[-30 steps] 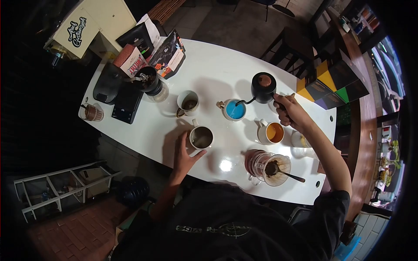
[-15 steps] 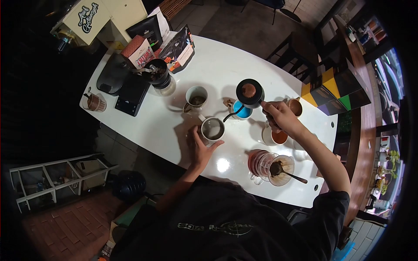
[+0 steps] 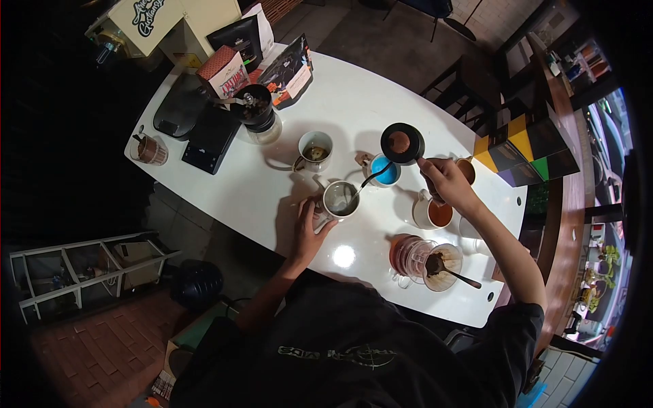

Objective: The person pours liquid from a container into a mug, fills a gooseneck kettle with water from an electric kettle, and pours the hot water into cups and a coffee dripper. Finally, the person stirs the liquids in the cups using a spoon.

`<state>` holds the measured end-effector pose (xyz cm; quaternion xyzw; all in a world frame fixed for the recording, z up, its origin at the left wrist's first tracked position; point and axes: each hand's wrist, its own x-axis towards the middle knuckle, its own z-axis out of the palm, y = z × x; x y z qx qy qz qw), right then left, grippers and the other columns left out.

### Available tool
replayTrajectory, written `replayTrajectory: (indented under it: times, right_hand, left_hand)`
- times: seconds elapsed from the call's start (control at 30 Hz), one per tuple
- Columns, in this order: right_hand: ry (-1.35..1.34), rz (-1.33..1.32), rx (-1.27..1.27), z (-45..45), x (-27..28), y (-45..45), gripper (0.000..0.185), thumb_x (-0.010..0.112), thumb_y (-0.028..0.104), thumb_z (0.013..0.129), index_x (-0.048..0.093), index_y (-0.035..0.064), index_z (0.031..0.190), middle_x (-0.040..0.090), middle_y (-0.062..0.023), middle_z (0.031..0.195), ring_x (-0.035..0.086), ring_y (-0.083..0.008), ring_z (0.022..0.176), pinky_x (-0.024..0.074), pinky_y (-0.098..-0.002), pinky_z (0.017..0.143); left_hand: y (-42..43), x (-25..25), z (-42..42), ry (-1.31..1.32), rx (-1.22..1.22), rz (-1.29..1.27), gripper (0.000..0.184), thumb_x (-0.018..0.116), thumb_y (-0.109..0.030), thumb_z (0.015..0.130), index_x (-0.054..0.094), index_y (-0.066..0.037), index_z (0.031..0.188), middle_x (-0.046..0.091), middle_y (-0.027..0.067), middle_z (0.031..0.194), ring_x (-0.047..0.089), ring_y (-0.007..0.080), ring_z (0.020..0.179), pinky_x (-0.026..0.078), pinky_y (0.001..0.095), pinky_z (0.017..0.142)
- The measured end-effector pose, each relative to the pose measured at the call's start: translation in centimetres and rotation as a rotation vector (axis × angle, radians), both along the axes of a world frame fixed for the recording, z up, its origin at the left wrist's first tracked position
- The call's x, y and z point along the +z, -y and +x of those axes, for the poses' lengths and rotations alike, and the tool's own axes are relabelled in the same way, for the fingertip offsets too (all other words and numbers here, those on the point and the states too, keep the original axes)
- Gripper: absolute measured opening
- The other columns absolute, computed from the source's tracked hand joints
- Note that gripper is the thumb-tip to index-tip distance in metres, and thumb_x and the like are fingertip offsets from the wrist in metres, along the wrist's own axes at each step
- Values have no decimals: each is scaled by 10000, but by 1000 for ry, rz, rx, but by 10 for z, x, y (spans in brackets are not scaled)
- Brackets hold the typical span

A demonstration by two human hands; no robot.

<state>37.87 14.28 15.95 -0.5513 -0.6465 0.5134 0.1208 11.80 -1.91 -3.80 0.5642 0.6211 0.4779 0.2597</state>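
Observation:
My right hand (image 3: 445, 183) grips the handle of a black gooseneck kettle (image 3: 403, 144) with a copper-coloured lid top. Its thin spout points down to the left, and a thin stream runs from the tip into a white mug (image 3: 341, 199). Around the near left side of that mug, my left hand (image 3: 313, 228) has its fingers and thumb curled, steadying it on the table. Clear liquid shows inside. Just behind stands another pale mug (image 3: 315, 151) with dark contents. A cup with blue liquid (image 3: 386, 171) sits under the kettle, partly hidden.
On the white table (image 3: 354, 88) stand a hand grinder (image 3: 258, 112), a black scale (image 3: 209, 146), coffee bags (image 3: 289, 71) and a glass (image 3: 149, 149). At right are a cup of orange-red liquid (image 3: 439, 214), a filter dripper with spoon (image 3: 442, 265) and a patterned box (image 3: 524, 146).
The kettle's spout has come over the mug's rim, and a thin stream now falls into it. My left hand stays on the mug. The whole view has shifted slightly.

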Motion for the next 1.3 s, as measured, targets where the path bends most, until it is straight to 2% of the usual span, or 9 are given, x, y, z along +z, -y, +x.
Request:
replayTrajectory:
  times: [0.13,0.4,0.47,0.6,0.67,0.8,0.87,1.13,1.3]
  right_hand:
    - [-4,-19,-25,-3,5,2,395,468,323,1051,521,44,778,413,35,546,379,-56,417,313,-248,402]
    - [2,-19,-42,-7,4,-4,457,472,362,1045,518,29,736,429,13,498,412,-78,394,346,-277,396]
    - [-9,-14,-43,-8,5,-5,457,473,361,1045,518,30,733,427,16,496,410,-77,392,343,-277,395]
    - [-4,6,-32,-5,7,-5,456,474,352,1046,522,26,732,438,16,495,409,-76,386,344,-273,392]
    - [-3,20,-20,-4,8,-5,455,474,349,1047,527,23,735,442,16,495,408,-75,384,346,-272,391]
    - [22,38,-21,-6,11,-5,451,471,342,1048,547,11,750,449,15,497,409,-73,384,337,-271,388]
    - [23,38,-17,-8,13,-5,451,471,341,1048,552,9,753,449,16,497,407,-72,385,334,-271,387]
    - [47,36,-2,-19,15,-10,463,482,358,1043,561,5,753,448,22,526,392,-63,460,328,-282,454]
    - [27,34,-7,-13,14,-12,464,480,360,1044,560,8,752,451,22,514,402,-64,437,328,-278,432]
  left_hand:
    - [-1,0,2,18,-2,-4,677,819,-113,768,469,-20,1340,516,160,1245,577,275,1021,500,360,799]
    - [-2,6,2,0,-11,2,672,812,-105,774,472,-26,1349,514,151,1238,578,265,991,498,354,799]
    - [-4,8,3,-17,29,60,696,839,-84,723,505,-27,1331,549,119,1153,586,213,870,500,330,757]
    - [-4,5,3,-12,36,63,702,839,-84,721,505,-38,1338,549,117,1158,592,211,886,500,327,760]
    - [-2,5,1,-1,-11,-16,689,810,-106,775,465,-35,1367,511,149,1237,578,256,983,499,353,801]
    - [-3,6,2,1,-14,9,688,808,-112,778,463,-34,1368,510,149,1236,576,257,972,498,352,799]
    - [-4,6,4,-16,33,65,692,835,-78,722,511,-36,1331,549,118,1162,582,212,874,497,326,753]
    - [-4,5,4,-3,42,50,632,831,-77,726,534,-24,1282,544,112,1128,576,213,869,494,327,747]
    - [-3,6,3,-6,38,40,642,831,-82,729,530,-25,1293,544,114,1139,580,213,881,495,327,750]
